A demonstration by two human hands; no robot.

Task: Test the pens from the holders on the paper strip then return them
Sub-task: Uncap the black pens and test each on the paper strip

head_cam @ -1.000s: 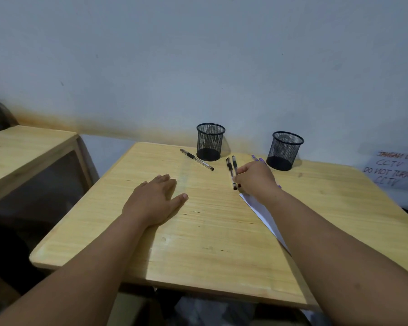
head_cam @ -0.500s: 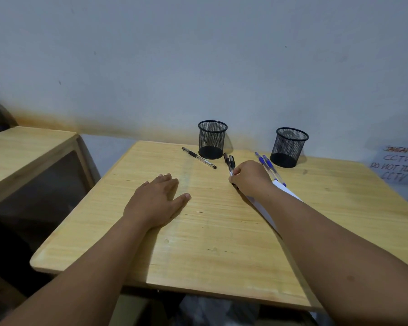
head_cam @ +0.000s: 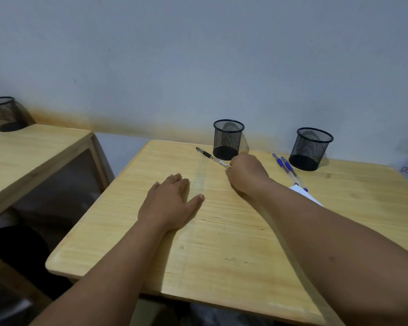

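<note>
left hand: my left hand lies flat on the table, fingers straight, holding nothing
right hand: my right hand at 1 o'clock of the left, fingers curled, touching the near end of the black pen; what else it grips I cannot tell
paper strip: paper strip pokes out beside my right forearm
blue pens: two blue pens lying side by side, 3 o'clock of right hand
holders: left holder just past the black pen; right holder beside the blue pens

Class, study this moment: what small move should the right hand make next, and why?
Probably pinch and lift the black pen lying by the left holder: the right hand is curled at its near end, both holders look empty, and the left hand rests flat.
</note>
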